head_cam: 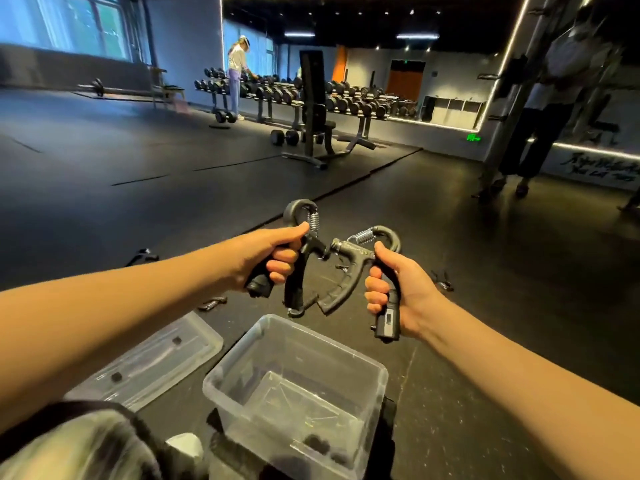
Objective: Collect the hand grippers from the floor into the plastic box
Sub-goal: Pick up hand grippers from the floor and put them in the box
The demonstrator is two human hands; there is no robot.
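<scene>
My left hand (273, 252) grips one handle of a black hand gripper (300, 216) with a steel spring. My right hand (394, 289) grips a handle of a second black hand gripper (360, 249). Both are held in the air above the far rim of the clear plastic box (242, 355), which stands on the dark floor in front of me. More hand grippers lie on the floor: one at left (142, 256), one (212, 302) near the box lid, one at right (442, 280), and a small part of another (341, 267) between my hands.
The clear lid (152, 358) lies left of the box. A weight bench (313, 109) and dumbbell racks (346, 98) stand at the back. One person stands at the racks (236, 71), another at far right (547, 98). A bag (86, 445) is at my lower left.
</scene>
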